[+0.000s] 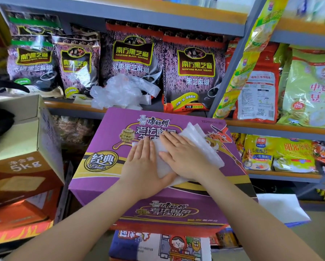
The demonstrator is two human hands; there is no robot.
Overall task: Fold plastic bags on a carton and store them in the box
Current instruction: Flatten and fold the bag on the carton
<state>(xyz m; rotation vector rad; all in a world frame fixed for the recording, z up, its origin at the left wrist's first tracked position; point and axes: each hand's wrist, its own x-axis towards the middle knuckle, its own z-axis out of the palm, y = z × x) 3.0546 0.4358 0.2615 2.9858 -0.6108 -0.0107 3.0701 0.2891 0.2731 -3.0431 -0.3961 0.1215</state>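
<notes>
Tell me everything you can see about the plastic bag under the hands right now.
The plastic bag is white, translucent and thin, pressed flat into a layered strip that lies diagonally on top of the purple carton. Layered edges show at its far end, and its near end reaches the carton's front edge. The left hand and right hand both lie flat on it with straight fingers, the right partly overlapping the left, covering its middle.

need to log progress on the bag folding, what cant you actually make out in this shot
- Head view: the middle of the white plastic bag on the purple carton is covered by the left hand and right hand, so its folds and layer count are unclear.
- The crumpled clear bags on the shelf overlap; their number cannot be counted.
- The open box at left: its inside is hidden by its flaps.
</notes>
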